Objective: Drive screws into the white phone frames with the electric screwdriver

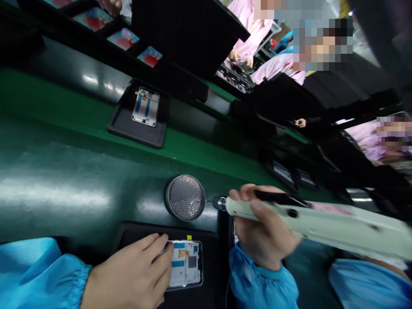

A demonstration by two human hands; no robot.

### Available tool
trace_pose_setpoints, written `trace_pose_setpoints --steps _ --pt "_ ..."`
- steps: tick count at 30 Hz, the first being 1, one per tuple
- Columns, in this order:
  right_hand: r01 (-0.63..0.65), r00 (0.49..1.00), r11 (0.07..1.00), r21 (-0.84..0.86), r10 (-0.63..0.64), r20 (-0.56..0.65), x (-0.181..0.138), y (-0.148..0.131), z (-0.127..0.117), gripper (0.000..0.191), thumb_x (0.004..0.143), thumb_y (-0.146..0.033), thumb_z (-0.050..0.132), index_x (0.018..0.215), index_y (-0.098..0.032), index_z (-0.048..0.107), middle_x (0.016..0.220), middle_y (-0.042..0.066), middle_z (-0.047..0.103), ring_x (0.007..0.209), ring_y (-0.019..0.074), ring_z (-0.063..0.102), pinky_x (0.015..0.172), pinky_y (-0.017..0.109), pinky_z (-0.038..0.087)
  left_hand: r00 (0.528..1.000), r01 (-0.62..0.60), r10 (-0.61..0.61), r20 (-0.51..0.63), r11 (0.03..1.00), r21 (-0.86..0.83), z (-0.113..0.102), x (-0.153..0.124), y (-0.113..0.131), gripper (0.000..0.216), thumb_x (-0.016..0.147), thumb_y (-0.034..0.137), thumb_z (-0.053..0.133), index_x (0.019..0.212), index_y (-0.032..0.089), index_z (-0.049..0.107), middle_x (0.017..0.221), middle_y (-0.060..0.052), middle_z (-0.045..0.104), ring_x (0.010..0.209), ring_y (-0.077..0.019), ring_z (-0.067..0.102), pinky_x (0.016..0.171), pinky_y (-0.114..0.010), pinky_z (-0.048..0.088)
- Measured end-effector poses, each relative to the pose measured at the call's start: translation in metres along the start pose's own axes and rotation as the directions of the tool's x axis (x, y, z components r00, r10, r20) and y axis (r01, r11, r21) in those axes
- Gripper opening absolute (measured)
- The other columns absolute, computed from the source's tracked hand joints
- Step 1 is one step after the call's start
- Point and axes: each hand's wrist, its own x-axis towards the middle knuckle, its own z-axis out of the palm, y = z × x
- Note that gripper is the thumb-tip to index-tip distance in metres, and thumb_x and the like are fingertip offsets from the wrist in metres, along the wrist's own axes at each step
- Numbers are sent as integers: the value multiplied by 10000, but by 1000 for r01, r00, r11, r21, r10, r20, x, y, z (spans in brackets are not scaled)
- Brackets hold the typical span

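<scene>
Stretching under everything, the dark green bench (54, 167) carries a brighter green strip along its far side. Beyond it, people in pink (277, 66) sit at other stations, and at lower right another person's blue sleeve (360, 285) shows beneath the pale electric screwdriver (344, 225). That tool lies nearly level, its body reaching toward the right edge of the view and its nose pointing left. A black tray (210, 259) sits at the near edge, and a similar far tray (125, 122) stands on the green strip. The right hand (265, 234) wraps the screwdriver near its nose, thumb and fingers closed around the body. The left hand (135, 270) lies palm down over the near tray, fingers close together and slightly bent, their tips at the left end of the silver phone frame (193, 266); its thumb is hidden, so I cannot tell whether it pinches the frame. That frame rests inside the near tray, inner side up, and a second frame (146, 107) lies in the far one. Between the trays stands a round perforated dish (186, 197). The thin driver bit (209, 201) meets its right rim in the view; contact is unclear. A yellow tab (189, 237) sticks out from the near frame's upper edge.
</scene>
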Motion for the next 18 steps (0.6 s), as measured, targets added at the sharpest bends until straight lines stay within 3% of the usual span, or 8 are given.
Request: trace_pose_setpoints --steps 4,9,18 --pt "14 991 1000 -16 -12 133 -28 -31 4 210 702 -124 641 880 -214 707 712 0 521 708 141 525 601 300 470 999 -14 14 -32 1000 -23 2 -2 2 329 900 406 617 996 108 718 1088 -148 726 1061 -339 657 954 -463 470" --pt "-86 918 990 -111 122 378 -63 -29 7 261 792 -138 609 1014 -258 675 792 4 547 765 155 531 659 343 495 999 -10 8 -39 999 -33 2 0 3 324 893 383 628 979 86 725 1079 -171 725 1052 -348 664 927 -463 497" --pt "-94 865 985 -146 153 478 -73 -23 9 272 829 -139 594 1059 -272 651 822 9 562 779 171 558 679 378 514 1000 -6 5 -25 999 -48 3 5 4 288 905 348 603 946 95 734 1044 -182 730 1039 -358 671 884 -457 513"
